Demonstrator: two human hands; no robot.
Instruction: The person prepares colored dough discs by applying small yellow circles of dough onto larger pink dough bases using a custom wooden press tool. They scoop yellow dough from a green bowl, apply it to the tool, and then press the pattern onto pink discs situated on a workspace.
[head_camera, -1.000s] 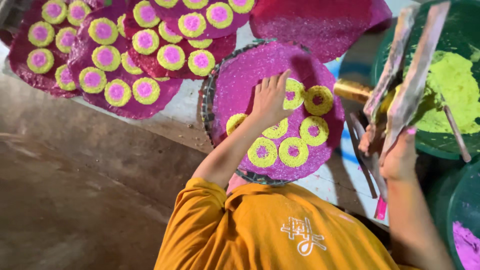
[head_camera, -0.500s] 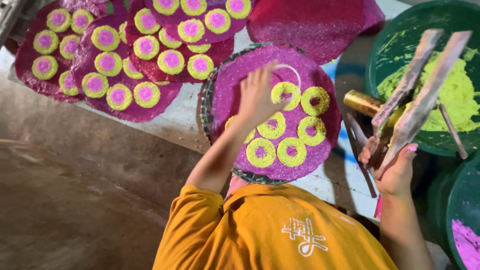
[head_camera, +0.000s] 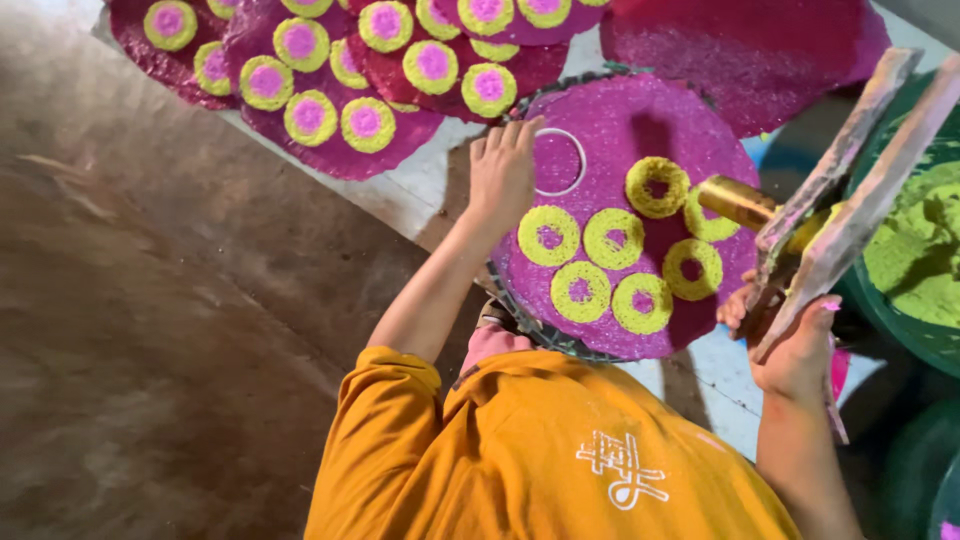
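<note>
A round magenta disc (head_camera: 610, 120) lies on a wire rack and carries several yellow-green rings (head_camera: 612, 238) with pink centres. My left hand (head_camera: 500, 175) rests at the disc's upper left, its fingertips on the edge of a thin white ring (head_camera: 560, 162) that lies flat on the magenta surface. At the right, my right hand (head_camera: 800, 350) grips a wooden two-slat tool (head_camera: 850, 200) with a brass cylinder (head_camera: 735, 202) at its lower end, held just above the disc's right edge. My orange shirt (head_camera: 560, 450) fills the bottom of the view.
More magenta discs with yellow-and-pink rings (head_camera: 340, 70) overlap at the top left, and a plain magenta disc (head_camera: 750, 50) lies at the top right. A green basin of yellow-green powder (head_camera: 925, 250) stands at the right. Brown floor (head_camera: 150, 350) lies to the left.
My left hand has moved from the yellow rings to the disc's upper left, where the white ring now lies. The wooden tool has tilted slightly; the view has shifted.
</note>
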